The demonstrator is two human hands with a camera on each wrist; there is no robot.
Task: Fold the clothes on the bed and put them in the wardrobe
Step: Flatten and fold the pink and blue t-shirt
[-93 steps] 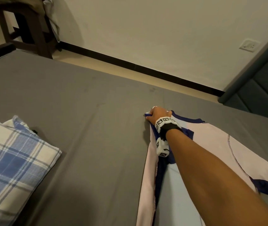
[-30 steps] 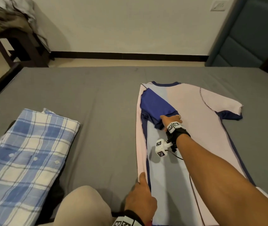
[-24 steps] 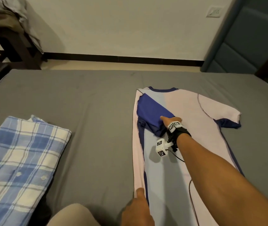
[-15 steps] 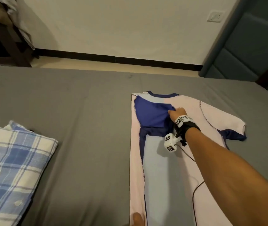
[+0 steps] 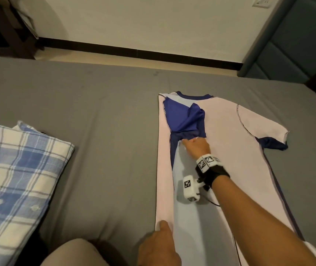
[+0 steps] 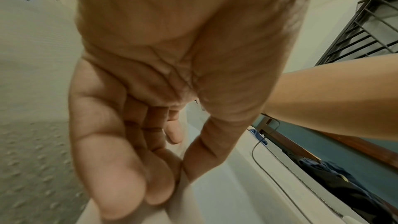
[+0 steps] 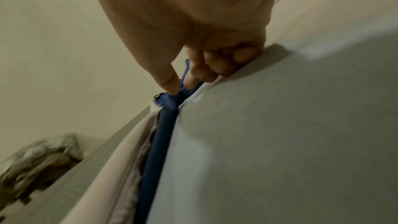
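A pale pink T-shirt [image 5: 228,143] with light blue and navy panels lies flat on the grey bed [image 5: 99,116], collar toward the wall. Its left side is folded inward, so the blue sleeve [image 5: 182,120] lies on the chest. My right hand [image 5: 189,145] pinches that sleeve's lower edge; thumb and forefinger close on blue cloth in the right wrist view [image 7: 180,89]. My left hand [image 5: 163,228] grips the folded edge near the hem, and the left wrist view shows fingers and thumb pinching pale fabric [image 6: 178,181]. The shirt's right sleeve [image 5: 264,135] lies spread out.
A folded blue plaid shirt [image 5: 15,169] lies on the bed at the left. My knee [image 5: 76,252] rests on the near edge. A dark wooden stool [image 5: 5,25] stands on the floor beyond the bed's far left corner. A teal padded headboard [image 5: 297,45] rises at the right.
My right hand has moved from the sleeve's upper right corner down to its lower edge, bunching the blue cloth. My left hand keeps its hold on the folded edge.
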